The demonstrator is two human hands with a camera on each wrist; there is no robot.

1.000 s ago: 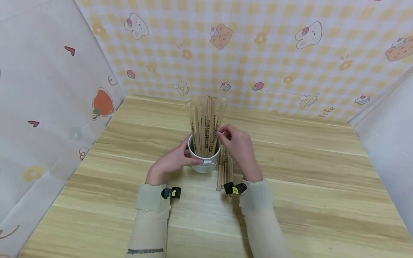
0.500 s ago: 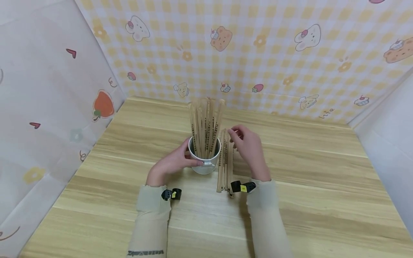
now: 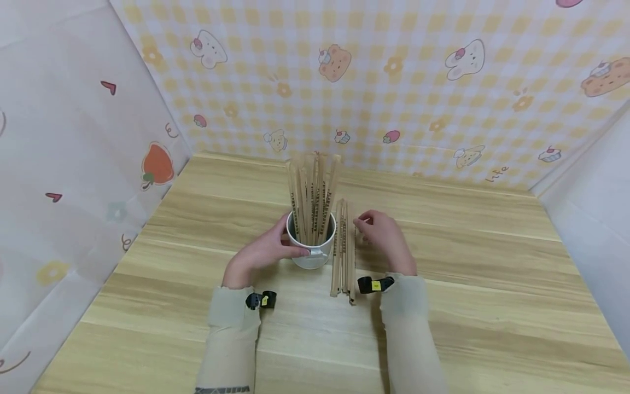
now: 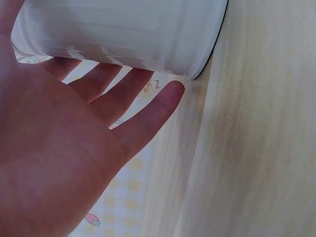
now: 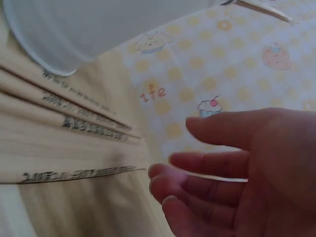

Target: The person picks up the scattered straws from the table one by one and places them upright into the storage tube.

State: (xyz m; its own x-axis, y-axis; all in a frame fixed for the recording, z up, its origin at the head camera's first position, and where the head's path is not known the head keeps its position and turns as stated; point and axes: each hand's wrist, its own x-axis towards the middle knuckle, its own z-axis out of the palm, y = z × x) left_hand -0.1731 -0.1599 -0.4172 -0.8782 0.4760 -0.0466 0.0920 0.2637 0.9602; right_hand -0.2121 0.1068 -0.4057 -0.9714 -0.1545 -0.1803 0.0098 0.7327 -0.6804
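Observation:
A white bucket point(image 3: 310, 261) stands on the table, and several long paper-wrapped straws point(image 3: 315, 200) with dark printing rise out of it. My left hand point(image 3: 266, 249) holds the bucket from the left, thumb at its front near the rim; in the left wrist view the other fingers reach along the bucket wall point(image 4: 123, 34). Right of the bucket lie several more wrapped straws point(image 3: 343, 257), side by side. My right hand point(image 3: 386, 235) is just beside their right edge. The right wrist view shows a gap between its thumb and loosely bent fingers, with nothing held, near the lying straws point(image 5: 94, 153).
The wooden table point(image 3: 492, 306) runs back to a yellow-checked wall cloth point(image 3: 418, 98) with cartoon prints. A white cloth wall point(image 3: 74, 137) borders the left side. Another pale wall point(image 3: 590, 158) closes off the right.
My right hand has let go of a straw in the bucket and moved right and nearer to me, to the right side of the lying straws. The left hand keeps its hold on the bucket.

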